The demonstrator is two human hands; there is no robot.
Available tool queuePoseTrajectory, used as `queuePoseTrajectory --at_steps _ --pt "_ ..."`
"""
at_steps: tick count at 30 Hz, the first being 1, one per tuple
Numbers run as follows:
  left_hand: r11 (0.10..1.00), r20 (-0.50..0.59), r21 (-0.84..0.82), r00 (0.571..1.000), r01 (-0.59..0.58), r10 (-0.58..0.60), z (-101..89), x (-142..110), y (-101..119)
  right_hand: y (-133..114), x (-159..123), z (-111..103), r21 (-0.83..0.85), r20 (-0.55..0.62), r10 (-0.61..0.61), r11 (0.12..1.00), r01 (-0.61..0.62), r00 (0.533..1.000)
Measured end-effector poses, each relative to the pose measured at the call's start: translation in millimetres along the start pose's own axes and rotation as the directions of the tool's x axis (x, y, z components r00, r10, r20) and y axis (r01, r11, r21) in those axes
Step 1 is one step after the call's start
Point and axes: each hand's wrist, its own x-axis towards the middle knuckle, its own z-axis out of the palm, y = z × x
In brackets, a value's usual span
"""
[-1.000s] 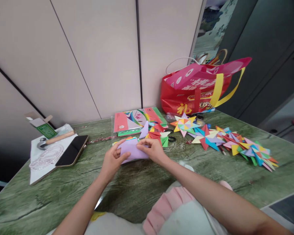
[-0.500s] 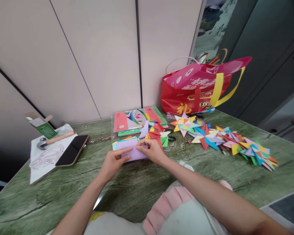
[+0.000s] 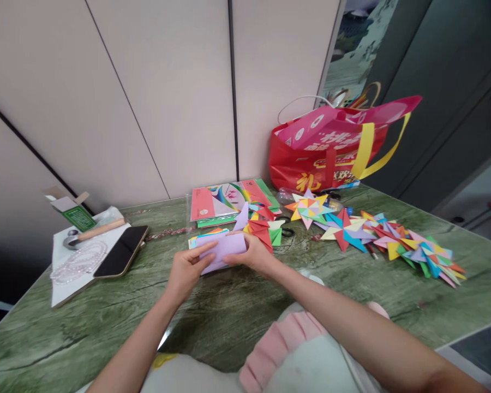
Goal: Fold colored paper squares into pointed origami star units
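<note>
Between my two hands is a sheet of purple origami paper point(image 3: 225, 248), folded over and tilted a little above the table. My left hand point(image 3: 187, 267) pinches its left side. On the right side, my right hand point(image 3: 249, 254) grips it with thumb in front and fingers behind. A small stack of coloured paper point(image 3: 200, 238) lies just behind, partly hidden by the purple sheet. Beyond my right hand sit folded paper pieces point(image 3: 262, 226) in red, purple, yellow and green.
A packet of coloured paper point(image 3: 229, 199) lies against the wall. Several paper stars point(image 3: 343, 229) spread to the right, before a red bag point(image 3: 323, 147). At left are a phone point(image 3: 121, 252), a hammer point(image 3: 94, 233), a bead string point(image 3: 79, 262) and a green box point(image 3: 76, 213).
The purple paper has been lifted and tilted up from the table. My right hand has shifted from its top edge to its right side.
</note>
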Motion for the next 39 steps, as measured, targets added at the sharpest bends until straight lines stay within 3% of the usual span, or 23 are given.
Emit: queuePoseTrajectory --at_steps 7,15,23,39 --pt "0.998 0.001 -0.064 1.000 0.007 -0.007 1.2 0.1 -4.7 -6.6 -3.2 4.4 0.128 0.071 0.088 0.987 -0.097 0.994" --pt "0.979 -0.039 -0.197 0.997 0.051 -0.060 4.8 -1.9 -4.5 -8.5 -1.7 4.2 0.133 0.040 0.062 0.989 -0.067 0.997" --pt "0.998 -0.088 -0.054 0.996 -0.038 0.033 -0.2 0.6 -6.3 -4.7 1.6 1.4 0.177 0.017 0.071 0.982 -0.072 0.997" --pt "0.994 -0.166 -0.098 0.986 -0.039 0.022 0.5 2.0 -7.8 -1.7 5.5 -1.1 0.174 -0.028 0.045 0.984 -0.040 0.999"
